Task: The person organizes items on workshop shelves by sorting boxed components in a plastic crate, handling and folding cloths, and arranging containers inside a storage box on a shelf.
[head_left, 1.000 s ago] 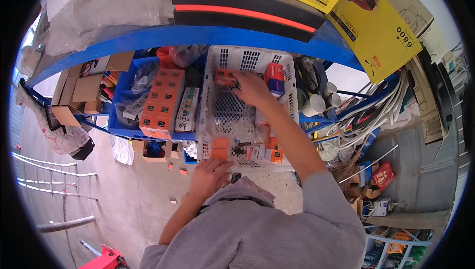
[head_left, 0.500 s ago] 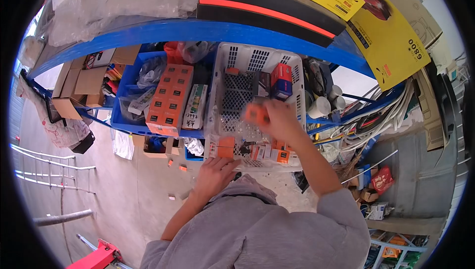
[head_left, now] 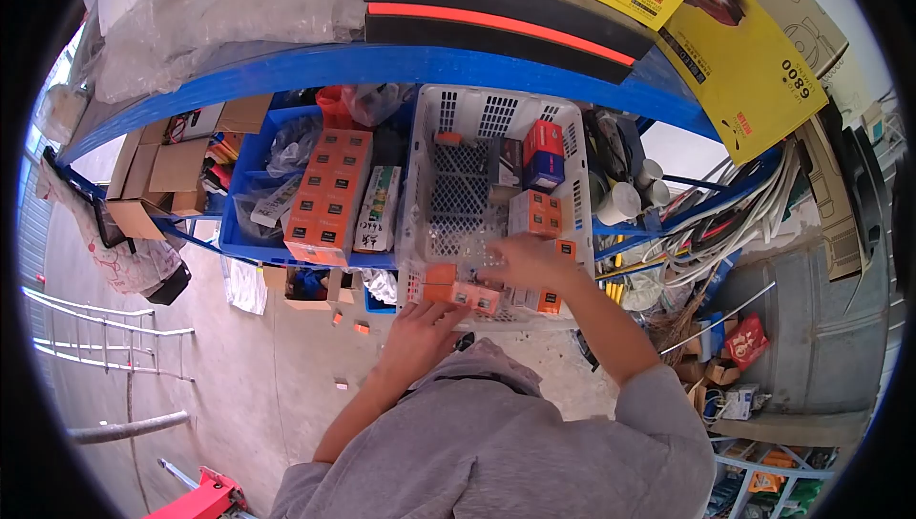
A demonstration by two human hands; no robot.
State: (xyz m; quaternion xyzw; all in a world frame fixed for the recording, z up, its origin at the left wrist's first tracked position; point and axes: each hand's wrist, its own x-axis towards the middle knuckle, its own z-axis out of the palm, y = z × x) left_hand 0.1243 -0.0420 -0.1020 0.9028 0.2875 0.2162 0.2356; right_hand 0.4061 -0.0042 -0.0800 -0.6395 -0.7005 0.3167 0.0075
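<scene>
Head view: a blue shelf beam (head_left: 382,66) crosses the far side of the scene, above a white plastic basket (head_left: 578,133) with slotted walls and a mesh floor. To the left of the basket stands a blue bin (head_left: 232,231), bearing a large orange pack (head_left: 329,199) printed with rows of dark squares, and a slim white-and-green box (head_left: 379,209) with handwriting on its near end.

The right hand (head_left: 539,263) reaches over the near right part of the basket, fingers pointing left. It is blurred, so whether it pinches anything cannot be told. The left hand (head_left: 417,333) lies at the near left rim, fingers slightly apart, fingertips at a small orange-and-white box (head_left: 475,298); whether they grip it is unclear.

Inside the basket, a red-and-blue box (head_left: 544,155) stands in the far right, with a dark grey box (head_left: 505,164) just beside it on the left. Nearer, beyond the right hand, sits an orange block (head_left: 534,214) with dark squares on its face. The small orange-and-white box lies tilted at the near side, its pale face marked with small dark prints, next to a plain orange box (head_left: 439,280). A smaller orange piece (head_left: 447,138) lies in the far left corner.
</scene>
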